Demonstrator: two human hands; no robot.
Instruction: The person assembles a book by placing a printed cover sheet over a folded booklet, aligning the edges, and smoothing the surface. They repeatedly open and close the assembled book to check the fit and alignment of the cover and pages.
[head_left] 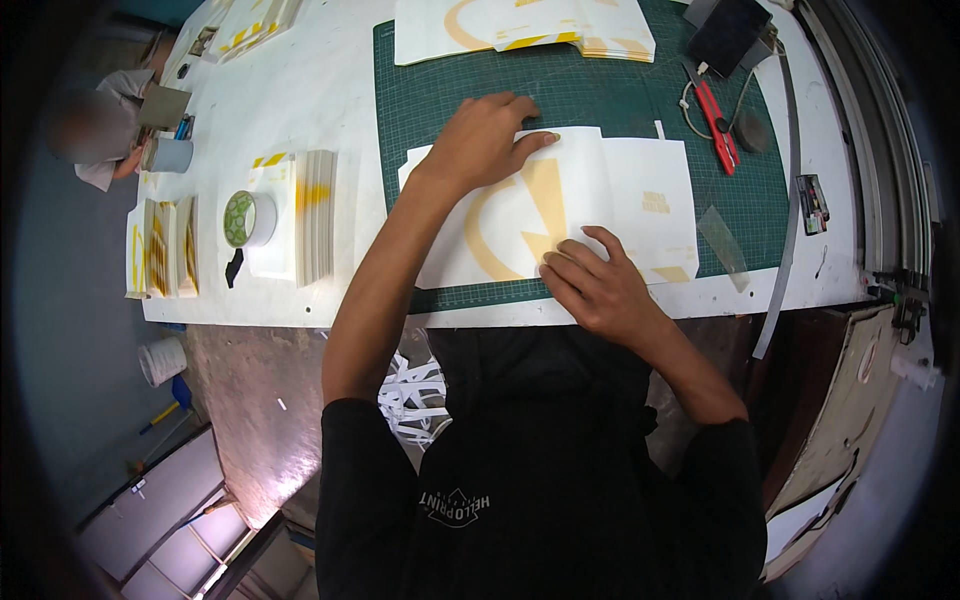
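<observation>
Head view, loosely curled hands (482, 142) (603, 290) on printed paper (545, 205), grip unclear, green mat (425, 105), white table (335, 95), brownish floor (245, 375)

White lettering (455, 499) runs upside down across 1 white emblem (460, 514) on the black shirt (560, 450); pale yellow lettering (656, 203) (small, blurred) stands on the white sheet (640, 240)

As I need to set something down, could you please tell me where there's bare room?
The widest patch is the table between the roll, the far-left stack and the mat. A narrower strip of mat lies between the far sheets and left hand. The mat's far right is crowded: box, cutter.
</observation>
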